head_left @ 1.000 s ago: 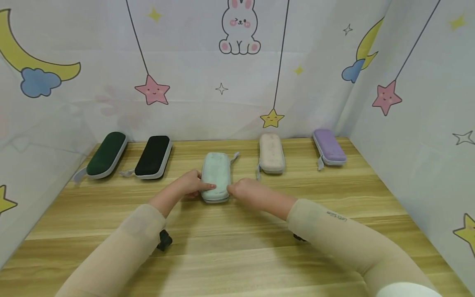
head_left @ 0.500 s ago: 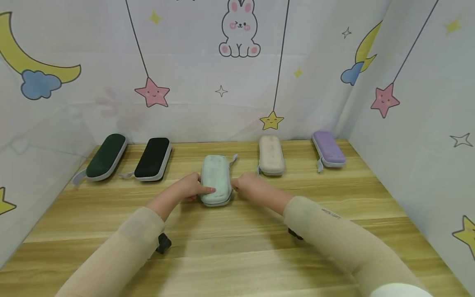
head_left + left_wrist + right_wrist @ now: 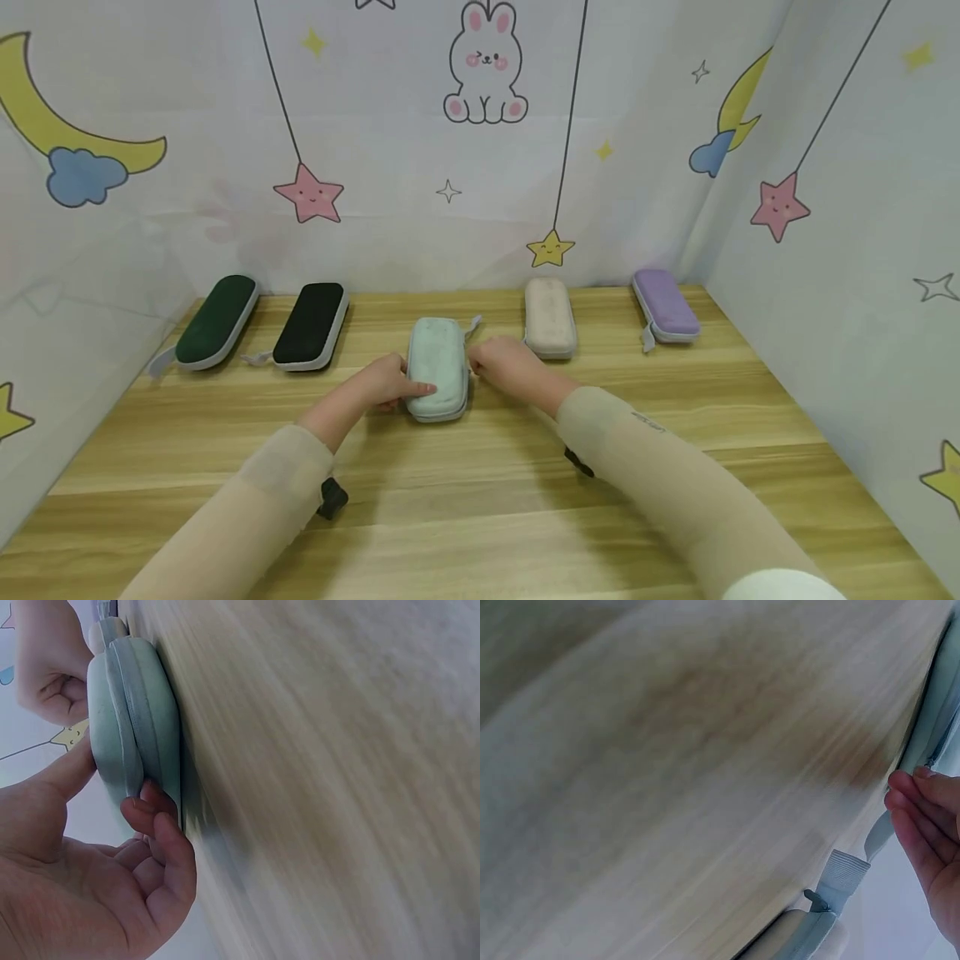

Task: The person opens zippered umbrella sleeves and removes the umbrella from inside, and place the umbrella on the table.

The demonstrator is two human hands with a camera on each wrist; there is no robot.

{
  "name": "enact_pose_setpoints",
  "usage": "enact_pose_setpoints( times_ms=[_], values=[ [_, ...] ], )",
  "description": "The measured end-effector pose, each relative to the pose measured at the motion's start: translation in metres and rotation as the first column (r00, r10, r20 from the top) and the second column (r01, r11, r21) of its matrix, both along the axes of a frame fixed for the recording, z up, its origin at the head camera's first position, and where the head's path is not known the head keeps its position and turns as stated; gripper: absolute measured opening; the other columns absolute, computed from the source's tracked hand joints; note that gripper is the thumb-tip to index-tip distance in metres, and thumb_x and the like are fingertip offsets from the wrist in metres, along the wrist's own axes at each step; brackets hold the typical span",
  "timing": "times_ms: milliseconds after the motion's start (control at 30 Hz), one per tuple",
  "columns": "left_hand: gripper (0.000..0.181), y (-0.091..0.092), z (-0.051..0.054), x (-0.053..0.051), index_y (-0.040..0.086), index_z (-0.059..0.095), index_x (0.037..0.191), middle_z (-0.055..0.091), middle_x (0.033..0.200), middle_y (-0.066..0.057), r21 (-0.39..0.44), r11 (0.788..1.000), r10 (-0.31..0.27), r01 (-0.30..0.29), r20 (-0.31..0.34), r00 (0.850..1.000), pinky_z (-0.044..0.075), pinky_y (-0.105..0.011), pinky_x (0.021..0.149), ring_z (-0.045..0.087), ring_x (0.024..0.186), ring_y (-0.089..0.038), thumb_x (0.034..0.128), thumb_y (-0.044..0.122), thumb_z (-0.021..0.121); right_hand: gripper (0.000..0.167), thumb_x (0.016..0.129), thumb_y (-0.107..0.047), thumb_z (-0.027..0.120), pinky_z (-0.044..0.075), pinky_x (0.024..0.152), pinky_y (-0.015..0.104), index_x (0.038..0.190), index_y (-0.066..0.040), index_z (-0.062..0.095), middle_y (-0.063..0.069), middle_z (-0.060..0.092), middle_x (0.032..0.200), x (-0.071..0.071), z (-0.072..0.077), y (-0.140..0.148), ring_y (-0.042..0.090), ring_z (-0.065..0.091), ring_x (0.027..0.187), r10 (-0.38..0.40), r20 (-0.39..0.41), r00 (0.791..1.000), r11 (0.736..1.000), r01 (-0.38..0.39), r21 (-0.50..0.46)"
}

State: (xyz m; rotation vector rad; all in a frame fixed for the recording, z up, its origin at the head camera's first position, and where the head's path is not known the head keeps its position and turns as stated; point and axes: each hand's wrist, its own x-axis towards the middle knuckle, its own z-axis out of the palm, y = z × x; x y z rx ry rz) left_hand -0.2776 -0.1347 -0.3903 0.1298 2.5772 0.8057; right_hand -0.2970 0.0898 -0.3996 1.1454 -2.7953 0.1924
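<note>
A mint-green zippered hard case lies on the table in front of me. My left hand grips its left side, thumb on the lid and fingers curled at the lower side; in the left wrist view those fingers touch the case below its zipper band. On the opposite side, my right hand pinches at the zipper pull with thumb and fingertips, which largely cover it. A grey strap sticks out from the far right of the case.
Dark green and black cases lie at the back left. Beige and purple cases lie at the back right. Printed cloth walls the wooden table at the back and sides.
My right hand has moved from the near right corner of the mint case along its right side, away from me. The left hand keeps its grip. The head view has tilted slightly up.
</note>
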Motion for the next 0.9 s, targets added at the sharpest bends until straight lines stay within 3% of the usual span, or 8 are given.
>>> enact_pose_setpoints(
  times_ms=[400, 900],
  values=[
    [0.048, 0.002, 0.001, 0.006, -0.005, 0.056, 0.100, 0.054, 0.065, -0.007, -0.016, 1.000, -0.019, 0.019, -0.011, 1.000, 0.048, -0.029, 0.054, 0.053, 0.055, -0.017, 0.0884, 0.038, 0.072, 0.014, 0.090, -0.001, 0.064, 0.051, 0.066, 0.029, 0.081, -0.010, 0.069, -0.001, 0.066, 0.080, -0.012, -0.003, -0.002, 0.016, 0.062, 0.073, -0.079, 0.042, 0.996, 0.997, 0.078, 0.008],
    [0.043, 0.005, 0.002, 0.013, -0.002, 0.058, 0.093, 0.053, 0.070, -0.005, -0.022, 1.000, -0.013, 0.013, -0.016, 1.000, 0.044, -0.025, 0.052, 0.051, 0.056, -0.016, 0.0872, 0.038, 0.074, 0.007, 0.092, -0.003, 0.065, 0.051, 0.071, 0.032, 0.089, -0.008, 0.070, 0.001, 0.068, 0.084, -0.021, 0.002, -0.005, 0.017, 0.063, 0.078, -0.177, 0.090, 0.980, 0.984, 0.177, 0.017]
  ],
)
